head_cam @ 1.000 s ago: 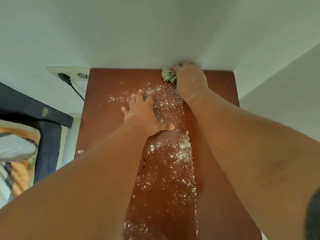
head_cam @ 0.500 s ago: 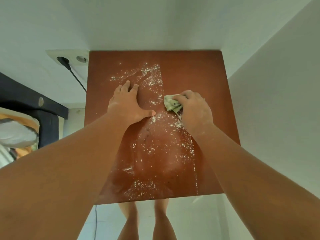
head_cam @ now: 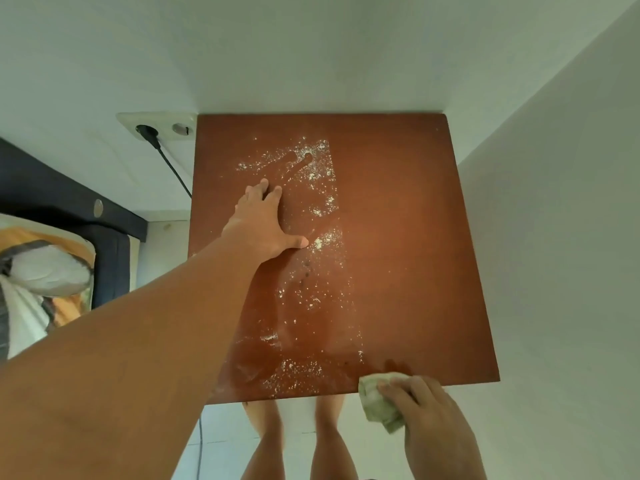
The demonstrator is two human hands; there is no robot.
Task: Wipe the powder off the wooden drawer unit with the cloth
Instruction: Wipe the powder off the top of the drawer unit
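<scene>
From the head camera, looking down, the wooden drawer unit shows its flat brown top. It sits in a corner, with white walls behind it and on its right side.

White powder lies in a long strip down the middle of the top, from near the back to the front edge. The right part of the top looks clean.

The left hand lies flat on the top, on the left side. Its fingers are open and spread, and the thumb points at the powder.

The right hand is at the front edge of the top, on the right. Its fingers are closed around the cloth, which is pale green and scrunched up. The cloth is just at the edge, partly past it.

A wall socket with a black plug is on the wall to the left. Two bare legs stand on the floor below.
</scene>
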